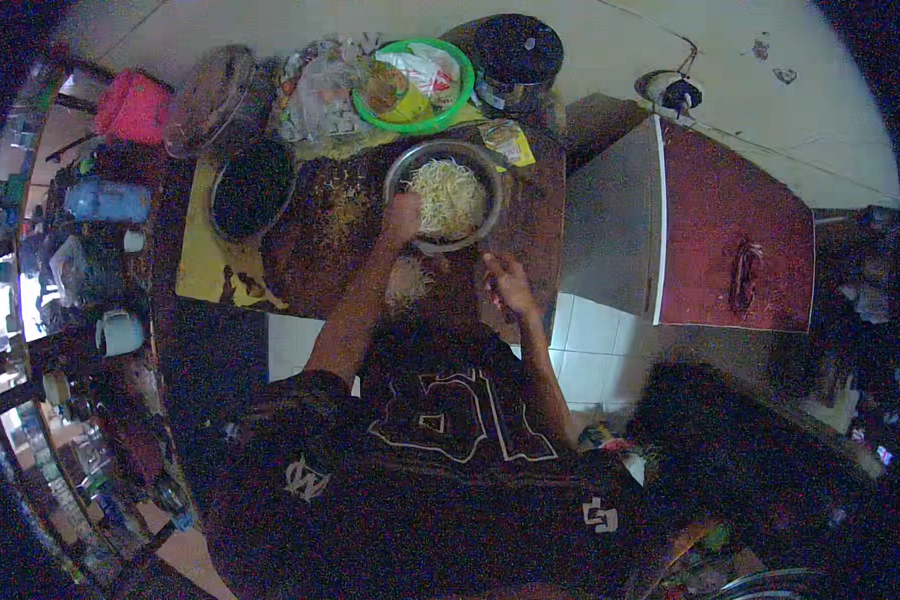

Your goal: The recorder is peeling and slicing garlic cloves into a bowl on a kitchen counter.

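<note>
A round metal bowl [499, 196] holds a heap of pale bean sprouts [450, 196] on the dark tabletop in front of me. My left hand [403, 217] reaches over the bowl's left rim and meets the sprouts; its fingertips are hard to make out. Just below the bowl's right side is my right hand [508, 286], thumb raised and fingers curled, apart from the rim. Whether it holds something small is unclear in the dim, grainy light. More sprouts [412, 281] lie in a pale clump between my forearms, near the table's front edge.
Left of the bowl stands a dark round pan [251, 191]. Behind are a green plastic basket [465, 94] holding bags, a dark lidded pot [521, 56] and a yellow packet [508, 142]. A red cabinet panel [735, 247] is at right; shelves with a mug [120, 332] line the left.
</note>
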`<action>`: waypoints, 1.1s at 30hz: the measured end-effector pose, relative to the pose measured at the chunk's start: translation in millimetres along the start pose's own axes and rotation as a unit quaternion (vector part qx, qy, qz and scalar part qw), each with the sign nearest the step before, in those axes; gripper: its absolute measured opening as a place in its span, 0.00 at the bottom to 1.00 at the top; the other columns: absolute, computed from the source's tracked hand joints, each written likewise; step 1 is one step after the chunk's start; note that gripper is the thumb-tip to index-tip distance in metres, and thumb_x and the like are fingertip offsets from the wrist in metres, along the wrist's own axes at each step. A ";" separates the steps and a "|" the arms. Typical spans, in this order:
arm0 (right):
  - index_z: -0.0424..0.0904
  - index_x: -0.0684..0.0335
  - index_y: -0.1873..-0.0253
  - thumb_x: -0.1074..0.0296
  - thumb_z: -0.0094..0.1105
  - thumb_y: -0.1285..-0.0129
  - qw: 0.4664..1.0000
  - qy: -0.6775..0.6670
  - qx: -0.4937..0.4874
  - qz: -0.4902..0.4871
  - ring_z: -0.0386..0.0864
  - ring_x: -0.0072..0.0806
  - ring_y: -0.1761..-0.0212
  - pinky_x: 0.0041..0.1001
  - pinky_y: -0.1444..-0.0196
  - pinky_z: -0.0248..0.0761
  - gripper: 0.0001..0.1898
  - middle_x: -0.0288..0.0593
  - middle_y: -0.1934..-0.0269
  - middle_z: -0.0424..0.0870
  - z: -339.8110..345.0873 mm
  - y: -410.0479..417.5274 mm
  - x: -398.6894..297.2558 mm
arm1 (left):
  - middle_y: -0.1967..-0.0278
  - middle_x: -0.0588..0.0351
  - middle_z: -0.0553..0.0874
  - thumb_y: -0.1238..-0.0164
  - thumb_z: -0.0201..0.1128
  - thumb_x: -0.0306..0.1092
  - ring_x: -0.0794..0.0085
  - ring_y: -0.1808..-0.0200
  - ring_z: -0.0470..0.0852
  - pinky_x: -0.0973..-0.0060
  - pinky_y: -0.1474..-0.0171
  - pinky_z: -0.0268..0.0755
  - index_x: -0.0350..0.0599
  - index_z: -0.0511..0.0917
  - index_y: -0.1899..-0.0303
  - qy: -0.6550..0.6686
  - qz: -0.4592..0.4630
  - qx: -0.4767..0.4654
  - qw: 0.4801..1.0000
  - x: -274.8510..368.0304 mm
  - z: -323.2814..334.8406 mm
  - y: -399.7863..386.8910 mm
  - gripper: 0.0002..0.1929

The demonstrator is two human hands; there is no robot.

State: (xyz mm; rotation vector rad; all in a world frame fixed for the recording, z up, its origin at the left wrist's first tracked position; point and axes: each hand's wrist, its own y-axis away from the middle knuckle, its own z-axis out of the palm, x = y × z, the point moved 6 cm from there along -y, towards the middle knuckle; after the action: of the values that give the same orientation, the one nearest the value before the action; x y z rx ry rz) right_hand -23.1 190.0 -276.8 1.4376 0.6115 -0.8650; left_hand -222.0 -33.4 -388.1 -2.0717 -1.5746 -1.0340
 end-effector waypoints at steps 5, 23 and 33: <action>0.74 0.63 0.49 0.44 0.55 0.31 0.999 0.035 -0.009 -0.024 0.66 0.17 0.89 0.20 0.87 0.60 0.24 0.33 0.80 0.75 12.3 -6.1 -18.5 | 0.77 0.55 0.81 0.43 0.61 0.31 0.60 0.74 0.81 0.65 0.69 0.76 0.44 0.79 0.71 -0.375 0.100 0.058 0.920 2.6 -4.1 -1.3 0.04; 0.73 0.64 0.44 0.50 0.56 0.30 0.998 0.021 0.015 -0.057 0.69 0.18 0.89 0.21 0.88 0.60 0.23 0.35 0.83 0.75 10.1 -1.9 -32.9 | 0.73 0.55 0.85 0.49 0.71 0.30 0.70 0.69 0.84 0.73 0.67 0.76 0.40 0.83 0.67 0.351 -0.142 0.031 0.925 92.1 -79.3 20.3 0.08; 0.71 0.68 0.42 0.73 0.69 0.41 0.938 -0.058 -0.011 -0.341 0.78 0.27 0.51 0.26 0.51 0.76 0.24 0.42 0.52 0.80 63.2 29.6 -181.0 | 0.59 0.54 0.86 0.37 0.67 0.30 0.70 0.57 0.84 0.71 0.54 0.77 0.41 0.80 0.55 0.579 -0.077 -0.022 0.812 211.4 -161.5 107.1 0.10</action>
State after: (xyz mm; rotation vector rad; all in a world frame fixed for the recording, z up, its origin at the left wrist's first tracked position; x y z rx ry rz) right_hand -111.6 150.5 -108.8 1.1416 1.0539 -1.4652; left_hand -151.8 -29.0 -110.1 -0.8605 -1.0029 -1.8662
